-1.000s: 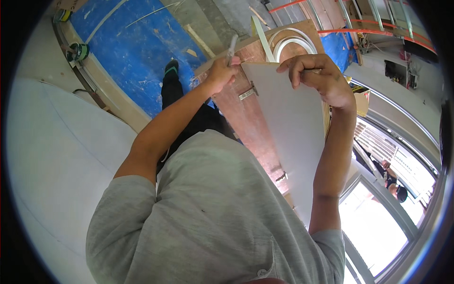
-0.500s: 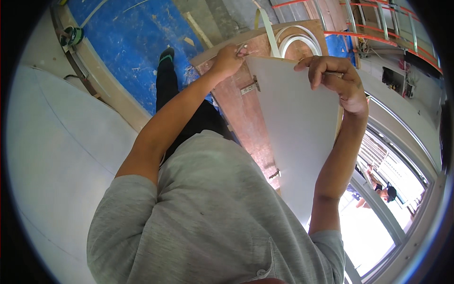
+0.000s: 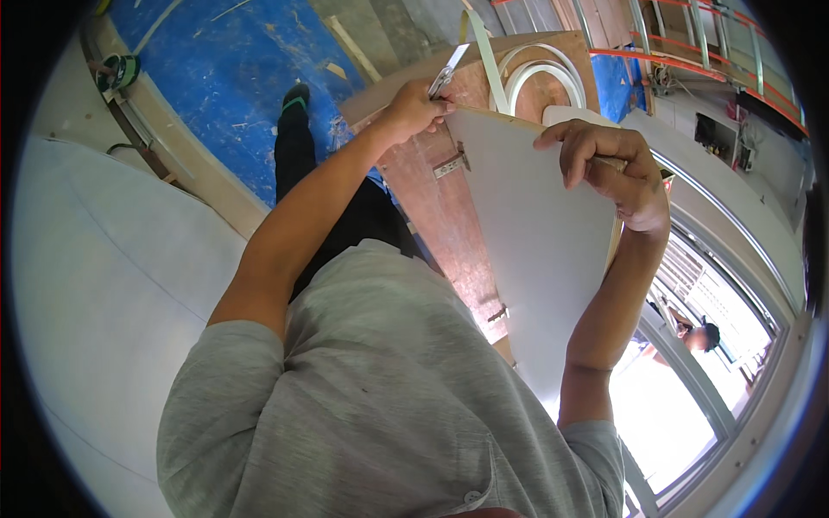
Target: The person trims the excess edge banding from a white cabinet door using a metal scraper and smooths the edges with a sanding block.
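Observation:
A white panel [image 3: 540,224] with a bare wood edge stands tilted in front of me, metal hinges [image 3: 452,164] along its left side. My left hand [image 3: 413,112] is closed on what looks like a utility knife [image 3: 448,71], its silver end pointing up and away, beside the panel's far left corner. At the far right corner, my right hand [image 3: 617,168] has its fingers curled over the panel, the index fingertip at the far edge. Something thin shows between those fingers, too small to name.
A roll of white edging strip [image 3: 546,86] lies on a reddish plywood surface [image 3: 423,186] beyond the panel. Blue sheeting [image 3: 216,78] covers floor at the far left. Metal-and-orange framing [image 3: 673,60] stands far right. Another person [image 3: 698,335] is beyond the window at right.
The knife in my left hand has swung up, so its silver end now shows clearly above the fist. My right hand stays at the panel's corner, slightly lower in view.

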Motion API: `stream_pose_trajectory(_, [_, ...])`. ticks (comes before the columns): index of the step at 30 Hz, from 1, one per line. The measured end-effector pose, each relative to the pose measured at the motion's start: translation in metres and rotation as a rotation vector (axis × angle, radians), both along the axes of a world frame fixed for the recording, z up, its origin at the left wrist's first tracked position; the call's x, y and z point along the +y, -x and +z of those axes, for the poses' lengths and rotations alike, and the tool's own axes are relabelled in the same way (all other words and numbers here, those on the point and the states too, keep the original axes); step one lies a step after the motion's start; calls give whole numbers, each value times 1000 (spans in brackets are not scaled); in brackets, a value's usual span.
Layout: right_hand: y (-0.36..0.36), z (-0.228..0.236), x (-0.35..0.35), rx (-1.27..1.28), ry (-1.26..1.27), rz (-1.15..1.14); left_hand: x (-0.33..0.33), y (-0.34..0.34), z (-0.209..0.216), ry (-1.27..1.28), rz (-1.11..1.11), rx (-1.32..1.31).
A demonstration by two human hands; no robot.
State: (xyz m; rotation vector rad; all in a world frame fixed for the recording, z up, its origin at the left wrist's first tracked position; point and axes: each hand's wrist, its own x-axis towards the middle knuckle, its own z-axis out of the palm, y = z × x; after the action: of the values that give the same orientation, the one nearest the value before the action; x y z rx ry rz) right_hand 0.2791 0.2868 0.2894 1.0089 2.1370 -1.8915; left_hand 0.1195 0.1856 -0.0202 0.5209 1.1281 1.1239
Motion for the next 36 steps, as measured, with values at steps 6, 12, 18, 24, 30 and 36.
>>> stream_pose_trajectory(6, [0,0,2,29,13,23,21,46,8,122,-273,263])
stream_pose_trajectory(12, [0,-4,1,78,30,9,24,29,-9,-161,-439,662])
stream_pose_trajectory(18, [1,-3,4,50,7,33,39,41,8,-126,-588,568])
stream_pose_trajectory(24, [2,-4,6,96,58,28,62,49,5,-352,-805,665])
stream_pose_trajectory(30, [8,-4,4,121,58,13,57,45,4,-450,-759,760])
stream_pose_trajectory(36, [7,-5,-1,132,1,22,40,27,-17,-519,-525,885])
